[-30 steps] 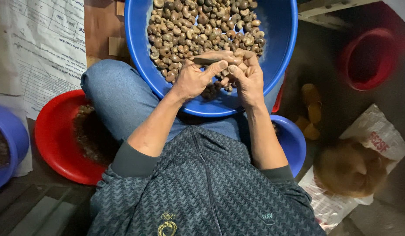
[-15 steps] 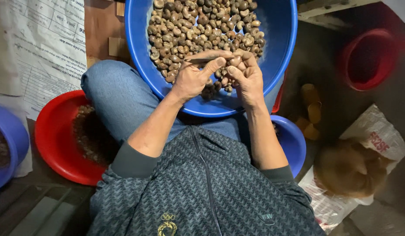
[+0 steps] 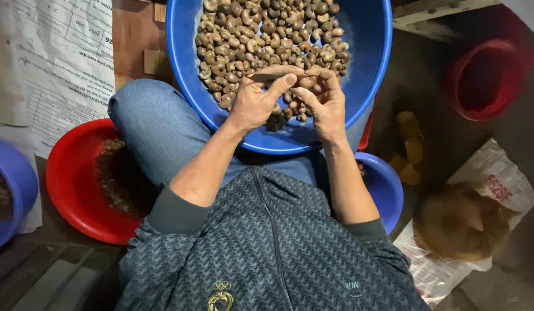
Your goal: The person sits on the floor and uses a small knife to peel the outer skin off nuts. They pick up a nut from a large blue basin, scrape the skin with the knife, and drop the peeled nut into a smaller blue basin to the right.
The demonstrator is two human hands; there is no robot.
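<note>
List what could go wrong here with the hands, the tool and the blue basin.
The thin tool in the left hand points toward the right hand pinching a nut; a slip might nick a finger. The blue basin rests on the lap, so a knee shift might tip nuts out.

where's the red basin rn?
In the head view, the red basin sits low on the person's left side, beside the jeans-clad knee and below the printed paper sheet, with dark shell bits inside; a small blue bowl lies further left.
</note>
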